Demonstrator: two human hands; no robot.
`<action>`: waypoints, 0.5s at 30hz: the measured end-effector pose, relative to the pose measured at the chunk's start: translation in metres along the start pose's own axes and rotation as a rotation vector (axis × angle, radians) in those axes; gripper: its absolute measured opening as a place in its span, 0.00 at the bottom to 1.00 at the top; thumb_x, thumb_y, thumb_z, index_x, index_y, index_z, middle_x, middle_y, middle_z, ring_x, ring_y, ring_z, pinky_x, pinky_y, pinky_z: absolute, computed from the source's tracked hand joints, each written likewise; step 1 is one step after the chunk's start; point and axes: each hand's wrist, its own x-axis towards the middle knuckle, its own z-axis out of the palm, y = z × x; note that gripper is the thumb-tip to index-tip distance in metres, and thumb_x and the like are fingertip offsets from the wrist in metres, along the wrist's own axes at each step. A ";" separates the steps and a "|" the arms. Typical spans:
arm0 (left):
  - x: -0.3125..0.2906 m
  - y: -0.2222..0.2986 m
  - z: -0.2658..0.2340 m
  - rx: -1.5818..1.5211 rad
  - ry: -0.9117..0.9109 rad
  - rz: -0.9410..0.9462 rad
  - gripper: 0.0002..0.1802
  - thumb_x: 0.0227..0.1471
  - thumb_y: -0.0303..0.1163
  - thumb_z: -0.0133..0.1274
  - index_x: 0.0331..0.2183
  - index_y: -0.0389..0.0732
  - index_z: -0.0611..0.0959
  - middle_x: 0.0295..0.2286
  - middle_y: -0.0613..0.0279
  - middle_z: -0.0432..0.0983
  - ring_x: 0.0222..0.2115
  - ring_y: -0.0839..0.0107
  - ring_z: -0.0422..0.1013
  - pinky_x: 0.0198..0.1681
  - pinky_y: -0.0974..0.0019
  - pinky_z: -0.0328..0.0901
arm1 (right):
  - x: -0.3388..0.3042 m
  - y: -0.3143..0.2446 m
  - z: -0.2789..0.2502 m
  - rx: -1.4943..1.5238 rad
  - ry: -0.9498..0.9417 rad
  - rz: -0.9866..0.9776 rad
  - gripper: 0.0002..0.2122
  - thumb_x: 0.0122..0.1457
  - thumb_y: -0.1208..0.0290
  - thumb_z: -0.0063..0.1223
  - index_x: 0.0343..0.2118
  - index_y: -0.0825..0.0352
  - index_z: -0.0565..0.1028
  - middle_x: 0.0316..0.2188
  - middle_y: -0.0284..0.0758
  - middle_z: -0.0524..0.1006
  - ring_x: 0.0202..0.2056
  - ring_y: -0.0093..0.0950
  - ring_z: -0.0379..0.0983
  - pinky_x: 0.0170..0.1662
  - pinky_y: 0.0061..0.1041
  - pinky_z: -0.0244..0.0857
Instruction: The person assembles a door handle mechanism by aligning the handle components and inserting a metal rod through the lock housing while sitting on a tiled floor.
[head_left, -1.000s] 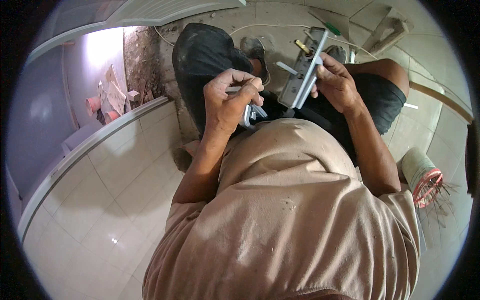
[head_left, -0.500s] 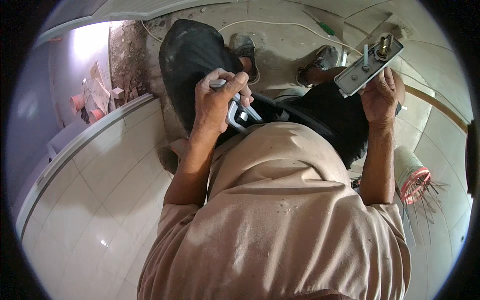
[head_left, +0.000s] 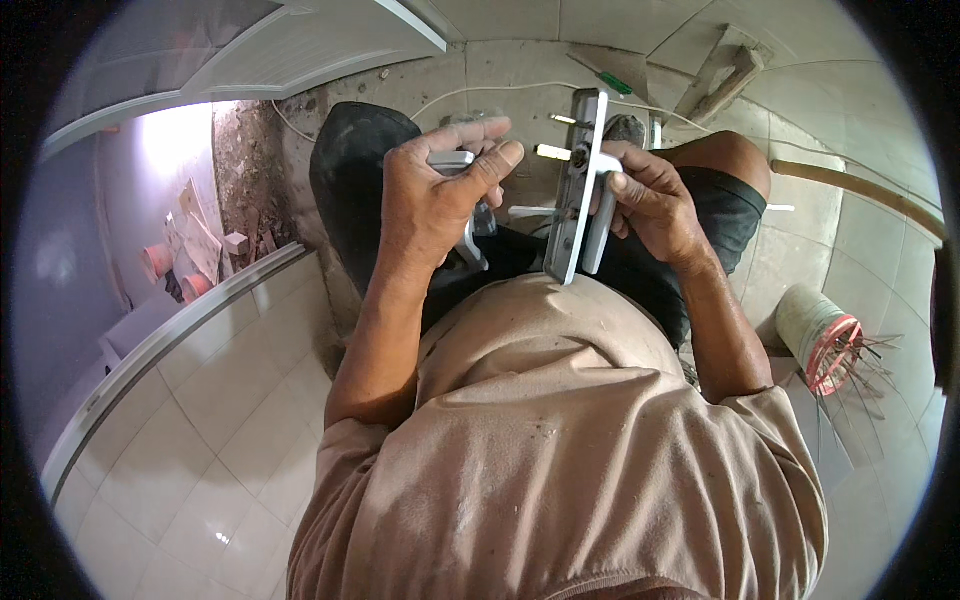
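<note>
My right hand [head_left: 655,205] grips the lever of a silver-grey door handle [head_left: 572,220] by its thumb and fingers. The handle's long backplate stands nearly upright just ahead of my belly, its back turned left. A square spindle [head_left: 552,153] and a thinner post stick out of that back toward my left hand. My left hand [head_left: 440,195] is curled around a second silver-grey door handle [head_left: 452,160], partly hidden by the palm and fingers. The lower end of this second handle shows below my fingers, over my dark shorts. A gap separates the two hands.
A green-handled screwdriver [head_left: 613,82] and a pale cable lie on the tiled floor ahead. To the right are a curved wooden handle [head_left: 860,188] and a tipped bucket [head_left: 808,320] with thin rods. A white door panel [head_left: 330,45] and a metal threshold [head_left: 170,325] are at left.
My right hand has brought its door handle leftward in front of me and turned it upright. My left hand's fingers have loosened and straightened somewhat. The door panel reaches further into view.
</note>
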 end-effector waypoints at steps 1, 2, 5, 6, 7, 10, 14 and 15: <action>0.000 0.000 0.000 -0.006 0.000 0.006 0.20 0.52 0.33 0.66 0.43 0.28 0.85 0.24 0.61 0.80 0.22 0.77 0.74 0.28 0.74 0.68 | 0.000 0.002 0.003 -0.004 0.008 0.024 0.18 0.66 0.60 0.54 0.54 0.66 0.75 0.28 0.32 0.79 0.23 0.17 0.70 0.24 0.17 0.62; 0.001 0.001 -0.002 0.025 -0.008 0.003 0.20 0.52 0.32 0.65 0.42 0.28 0.85 0.24 0.61 0.80 0.22 0.77 0.74 0.28 0.74 0.68 | 0.000 0.003 0.005 -0.021 -0.002 0.030 0.18 0.66 0.60 0.54 0.53 0.66 0.75 0.28 0.31 0.79 0.23 0.17 0.70 0.24 0.17 0.62; 0.003 0.004 -0.002 0.080 -0.023 -0.011 0.19 0.51 0.31 0.65 0.41 0.28 0.85 0.24 0.61 0.80 0.21 0.77 0.73 0.27 0.74 0.67 | 0.000 0.004 0.009 -0.078 -0.044 0.037 0.17 0.67 0.60 0.53 0.53 0.65 0.76 0.27 0.29 0.79 0.23 0.17 0.69 0.24 0.17 0.62; 0.002 0.005 0.000 0.074 -0.020 -0.021 0.18 0.51 0.31 0.65 0.41 0.28 0.85 0.24 0.60 0.80 0.21 0.77 0.73 0.27 0.74 0.67 | -0.001 0.005 0.010 -0.091 -0.049 0.035 0.17 0.67 0.60 0.53 0.53 0.65 0.76 0.27 0.28 0.78 0.23 0.17 0.69 0.24 0.17 0.62; 0.002 0.005 0.001 0.069 -0.015 -0.034 0.17 0.50 0.30 0.64 0.40 0.28 0.86 0.24 0.60 0.80 0.21 0.77 0.73 0.27 0.74 0.67 | -0.001 0.006 0.011 -0.103 -0.057 0.035 0.17 0.67 0.60 0.53 0.53 0.64 0.76 0.27 0.28 0.78 0.23 0.17 0.69 0.24 0.17 0.62; 0.004 0.005 -0.001 0.091 -0.032 -0.030 0.14 0.49 0.29 0.63 0.37 0.28 0.86 0.24 0.58 0.80 0.21 0.76 0.74 0.27 0.74 0.67 | -0.001 0.005 0.014 -0.142 -0.070 0.048 0.16 0.67 0.61 0.52 0.52 0.64 0.76 0.27 0.27 0.78 0.23 0.16 0.68 0.25 0.17 0.61; 0.004 0.009 -0.001 0.158 -0.035 -0.020 0.12 0.49 0.28 0.63 0.34 0.28 0.86 0.23 0.57 0.80 0.21 0.75 0.74 0.27 0.73 0.68 | 0.001 0.004 0.017 -0.155 -0.068 0.067 0.15 0.68 0.62 0.51 0.51 0.64 0.77 0.26 0.26 0.77 0.22 0.15 0.67 0.25 0.16 0.61; 0.004 0.009 -0.001 0.169 -0.033 -0.016 0.12 0.49 0.28 0.62 0.34 0.29 0.86 0.23 0.57 0.80 0.21 0.75 0.74 0.26 0.73 0.69 | 0.001 0.003 0.018 -0.160 -0.068 0.070 0.14 0.68 0.62 0.51 0.51 0.64 0.77 0.26 0.26 0.77 0.22 0.15 0.67 0.25 0.16 0.60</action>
